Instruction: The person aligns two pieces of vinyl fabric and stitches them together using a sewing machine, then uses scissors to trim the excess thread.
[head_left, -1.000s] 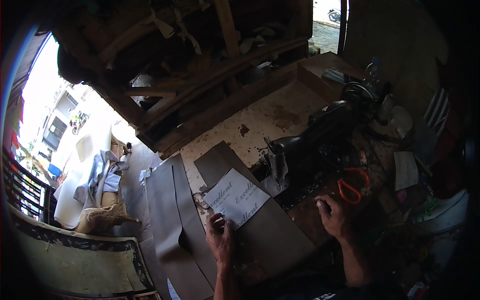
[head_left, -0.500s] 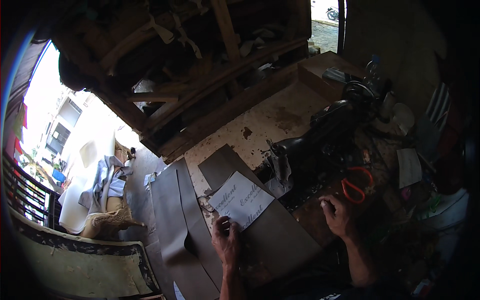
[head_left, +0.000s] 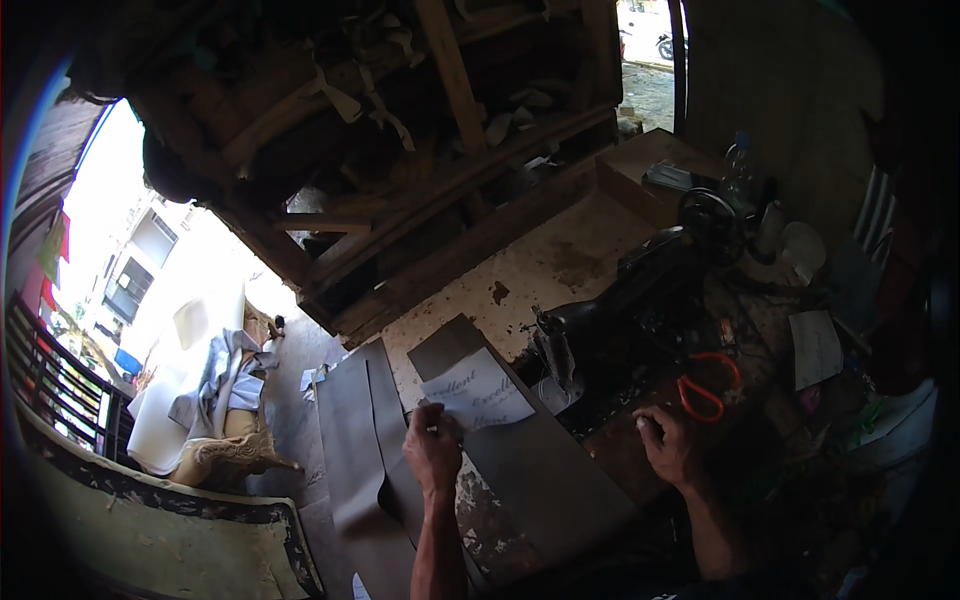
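Pinching lower-left edge of white printed sheet [head_left: 488,392] in left hand [head_left: 433,440], over dark strip [head_left: 550,475] on table [head_left: 560,250], left of black sewing machine [head_left: 605,292]. Curling right hand [head_left: 667,445] loosely near red scissor handles [head_left: 702,402]; can't tell whether gripping anything there.

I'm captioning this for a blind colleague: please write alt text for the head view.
A person's left hand holds a white printed sheet by its near edge over grey-brown material. The loosely curled right hand is near red looped handles; beyond stands a dark sewing machine on a worn table.
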